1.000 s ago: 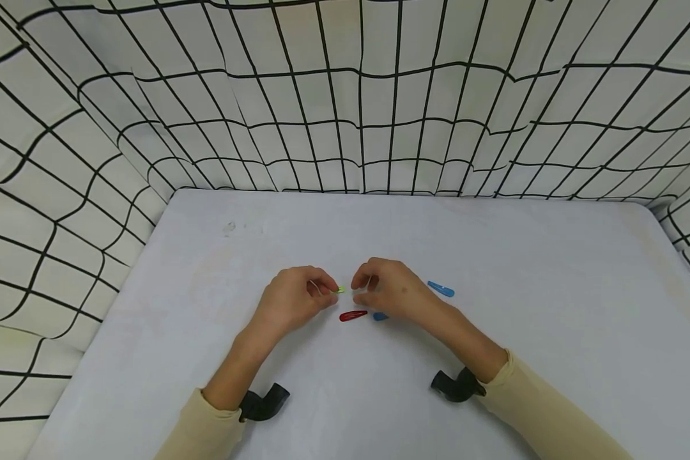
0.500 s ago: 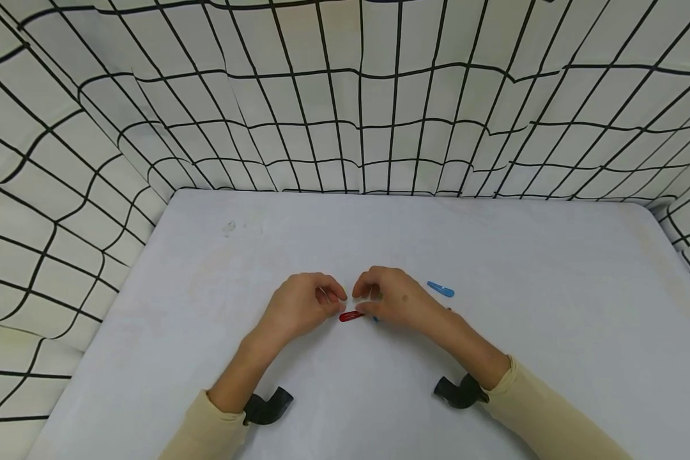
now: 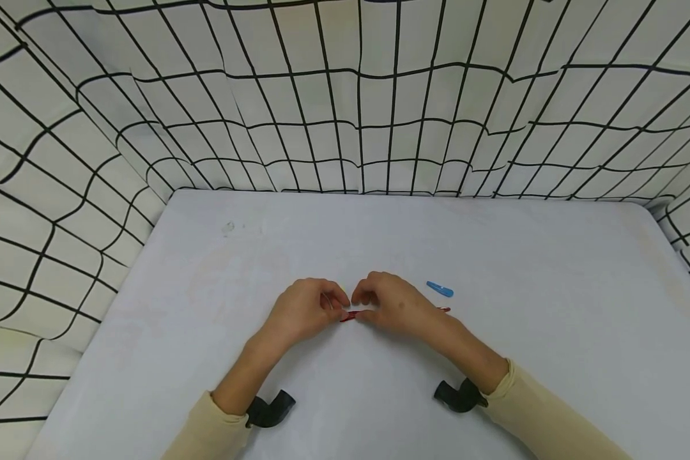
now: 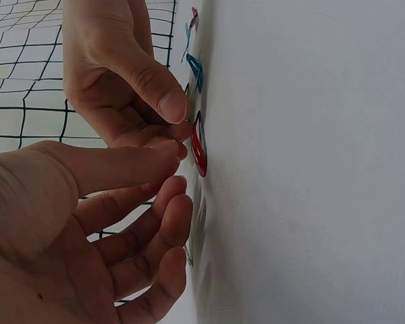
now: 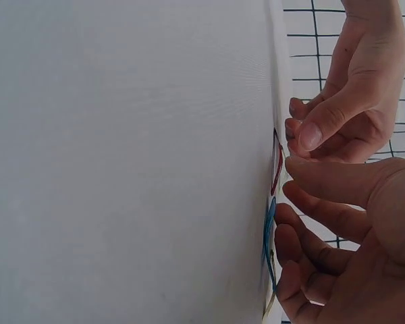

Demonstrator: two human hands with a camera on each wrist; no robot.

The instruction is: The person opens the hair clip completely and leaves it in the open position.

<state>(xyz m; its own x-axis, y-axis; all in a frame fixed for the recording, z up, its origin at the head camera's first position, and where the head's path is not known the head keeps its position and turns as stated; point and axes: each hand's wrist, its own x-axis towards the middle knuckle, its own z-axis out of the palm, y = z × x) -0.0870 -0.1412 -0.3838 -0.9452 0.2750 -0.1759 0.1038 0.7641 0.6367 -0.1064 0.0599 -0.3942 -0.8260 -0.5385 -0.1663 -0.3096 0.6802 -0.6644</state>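
Note:
A red snap hair clip (image 3: 352,315) lies on the white table between the fingertips of both hands. In the head view, my left hand (image 3: 307,310) has its thumb overlapping the clip's left end; the thumb of my right hand (image 3: 393,300) overlaps the other end. From the left wrist view, the red clip (image 4: 199,150) is beside the left thumb tip, with all fingers loosely bent. A blue hair clip (image 5: 268,233) sits by the right hand's lower fingers in the right wrist view. Under the left hand's fingers, a thin green edge (image 4: 188,255) shows.
Another blue hair clip (image 3: 439,289) lies beyond the right wrist, and the tip of a reddish clip (image 3: 445,309) peeks out past the right forearm. White walls with a black grid (image 3: 374,96) border the table (image 3: 523,275) at the back and sides.
The left hand held a green clip one second ago; it no longer shows in the head view. Both hands have come down toward the red clip, and the right hand covers the nearer blue one.

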